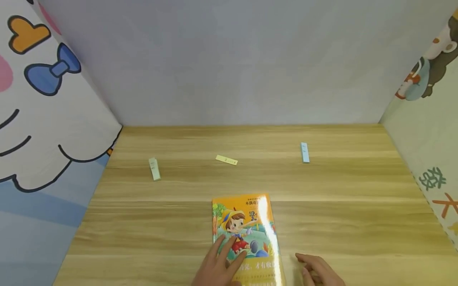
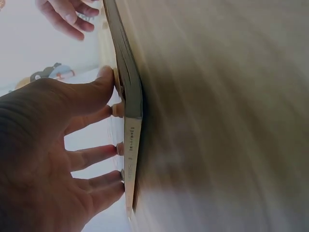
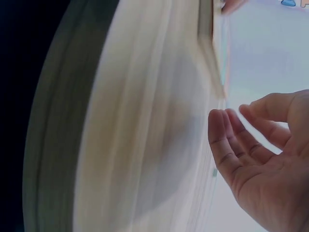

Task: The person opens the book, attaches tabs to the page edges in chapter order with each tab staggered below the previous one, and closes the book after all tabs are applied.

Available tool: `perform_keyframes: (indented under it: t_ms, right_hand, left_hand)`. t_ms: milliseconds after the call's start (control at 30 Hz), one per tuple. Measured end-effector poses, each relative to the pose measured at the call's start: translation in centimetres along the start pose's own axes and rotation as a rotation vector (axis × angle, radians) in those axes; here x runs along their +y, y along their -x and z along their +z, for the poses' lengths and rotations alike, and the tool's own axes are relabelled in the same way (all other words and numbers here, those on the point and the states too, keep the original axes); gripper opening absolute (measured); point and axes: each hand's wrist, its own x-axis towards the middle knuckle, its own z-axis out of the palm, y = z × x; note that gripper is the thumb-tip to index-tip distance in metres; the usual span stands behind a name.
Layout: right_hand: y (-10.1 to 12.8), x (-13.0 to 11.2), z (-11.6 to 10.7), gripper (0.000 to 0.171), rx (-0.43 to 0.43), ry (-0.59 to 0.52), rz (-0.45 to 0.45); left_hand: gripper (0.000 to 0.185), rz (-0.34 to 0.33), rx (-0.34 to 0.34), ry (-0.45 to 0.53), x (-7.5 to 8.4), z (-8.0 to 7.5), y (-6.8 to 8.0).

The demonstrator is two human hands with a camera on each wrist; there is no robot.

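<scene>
The left hand [image 1: 218,266] presses spread, straight fingers flat on the picture book [image 1: 247,234] — steadying it — while the right hand [image 1: 318,272] hovers beside, fingers loosely apart, likely needing the cover's edge next.

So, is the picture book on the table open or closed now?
Closed. The book lies flat on the table with its front cover up, and the left hand presses straight fingers on that cover. The right hand is beside it.

The left hand [image 1: 219,267] is laid flat, fingers [image 2: 91,155] spread and straight, tips pressed down. The right hand [image 1: 319,271] is held just off to the side, fingers [image 3: 227,140] loosely bent, nothing gripped.
</scene>
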Motion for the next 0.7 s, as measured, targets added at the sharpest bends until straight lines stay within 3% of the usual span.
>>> perform_keyframes:
  t_ms: [167, 300, 433, 567, 700]
  right_hand:
    - [-0.1, -1.5, 0.9, 0.038, 0.015, -0.019, 0.056]
    - [-0.7, -2.6, 1.1, 0.038, -0.090, -0.016, 0.192]
    - [-1.3, -3.2, 1.3, 0.041, -0.150, -0.007, 0.232]
    - [-1.8, -3.3, 1.2, 0.043, -0.142, 0.037, 0.192]
    - [-2.4, -3.4, 0.8, 0.042, -0.152, 0.082, 0.223]
  left_hand:
    - [0.055, -0.026, -0.130, 0.010, 0.2, -0.7, -1.4]
    - [0.073, -0.103, -0.279, 0.096, 0.4, -1.7, -2.9]
    - [0.069, -0.147, -0.384, 0.148, 0.2, -2.3, -4.2]
    - [0.067, -0.174, -0.404, 0.165, 0.2, -2.3, -4.9]
    - [0.067, -0.196, -0.394, 0.169, 0.4, -1.9, -5.7]
